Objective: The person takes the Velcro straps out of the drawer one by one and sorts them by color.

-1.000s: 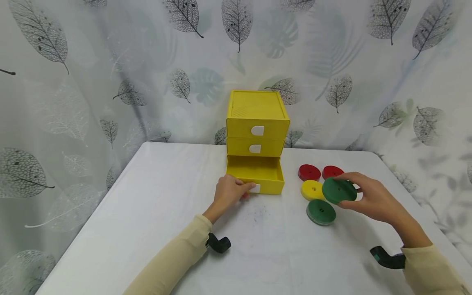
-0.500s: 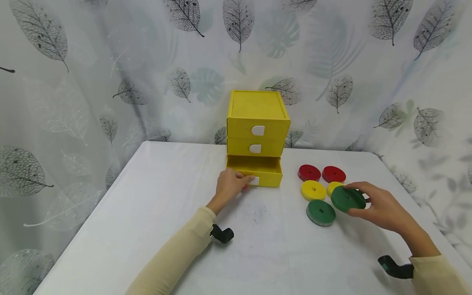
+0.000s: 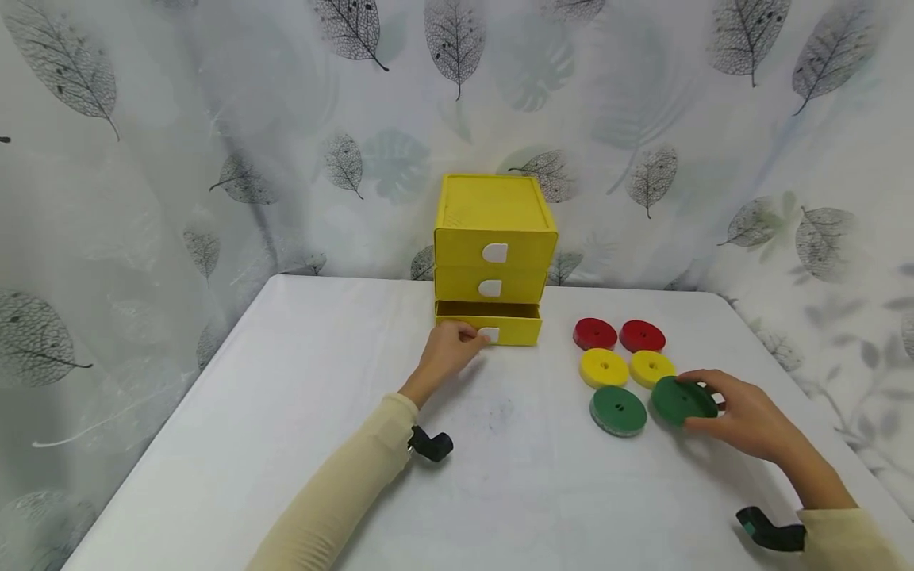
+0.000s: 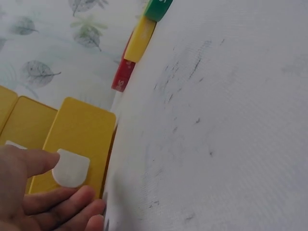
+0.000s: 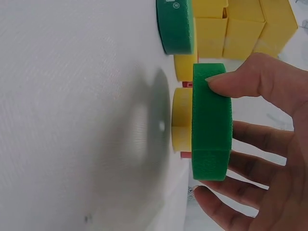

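Note:
My left hand [image 3: 450,349] is at the lowest drawer [image 3: 510,331] of a yellow drawer unit [image 3: 496,206]. Its thumb and fingers sit around the white handle [image 4: 71,168] on that drawer's front. The drawer stands partly pulled out, with a narrow opening above its front. On the right, my right hand [image 3: 750,416] grips a thick green disc [image 5: 211,122] by the rim, thumb on one side and fingers on the other. The disc is held close over the table, its shadow beside it. Left of it lies a second green disc [image 3: 618,411].
Behind the green discs lie two yellow discs [image 3: 604,368] and, farther back, two red discs [image 3: 595,334]. The upper drawers of the unit are shut. A white cloth covers the table [image 3: 343,357]; a leaf-print curtain [image 3: 286,119] hangs behind it.
My left hand has moved away from me, and the lowest drawer has slid inward. The right hand has carried the green disc down and toward me, uncovering the right yellow disc.

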`<action>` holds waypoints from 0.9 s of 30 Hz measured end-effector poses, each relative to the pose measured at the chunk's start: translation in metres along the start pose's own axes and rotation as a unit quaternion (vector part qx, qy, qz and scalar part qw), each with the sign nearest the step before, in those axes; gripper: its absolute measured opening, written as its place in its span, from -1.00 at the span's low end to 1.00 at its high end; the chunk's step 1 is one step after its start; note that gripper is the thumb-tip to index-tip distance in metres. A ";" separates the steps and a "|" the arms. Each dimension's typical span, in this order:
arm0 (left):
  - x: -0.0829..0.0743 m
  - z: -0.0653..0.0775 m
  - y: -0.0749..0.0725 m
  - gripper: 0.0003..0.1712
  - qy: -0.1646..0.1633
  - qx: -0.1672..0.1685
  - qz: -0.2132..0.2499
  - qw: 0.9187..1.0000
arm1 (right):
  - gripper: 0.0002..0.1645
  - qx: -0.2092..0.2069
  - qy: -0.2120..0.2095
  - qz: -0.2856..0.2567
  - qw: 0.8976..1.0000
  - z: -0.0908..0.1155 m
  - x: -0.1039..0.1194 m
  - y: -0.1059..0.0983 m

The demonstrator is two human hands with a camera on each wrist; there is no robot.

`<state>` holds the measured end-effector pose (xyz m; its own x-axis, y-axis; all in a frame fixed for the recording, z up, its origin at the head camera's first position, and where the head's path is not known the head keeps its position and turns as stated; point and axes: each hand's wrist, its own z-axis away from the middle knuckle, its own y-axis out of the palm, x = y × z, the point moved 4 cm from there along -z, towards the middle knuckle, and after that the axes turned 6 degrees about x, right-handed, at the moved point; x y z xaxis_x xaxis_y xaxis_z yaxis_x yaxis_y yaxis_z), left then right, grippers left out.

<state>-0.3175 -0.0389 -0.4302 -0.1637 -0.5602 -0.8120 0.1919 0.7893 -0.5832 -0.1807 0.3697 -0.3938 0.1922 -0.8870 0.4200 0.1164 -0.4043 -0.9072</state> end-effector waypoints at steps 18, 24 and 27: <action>-0.003 -0.014 -0.004 -0.64 0.003 0.038 -0.029 0.999 | -0.16 0.027 0.020 -0.025 0.999 -0.002 0.001 0.018; -0.001 -0.019 -0.005 -0.62 -0.003 0.043 -0.034 0.998 | -0.15 0.033 0.020 -0.022 0.999 -0.002 0.001 0.022; -0.001 -0.022 -0.005 -0.61 -0.001 0.044 -0.037 0.998 | -0.15 0.038 0.024 -0.021 0.999 -0.003 0.000 0.022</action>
<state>-0.3393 -0.0370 -0.4261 -0.1790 -0.6173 -0.7661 0.2636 0.7201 -0.6418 -0.1808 0.3602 -0.4137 0.1391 -0.8798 0.4546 0.1969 -0.4253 -0.8833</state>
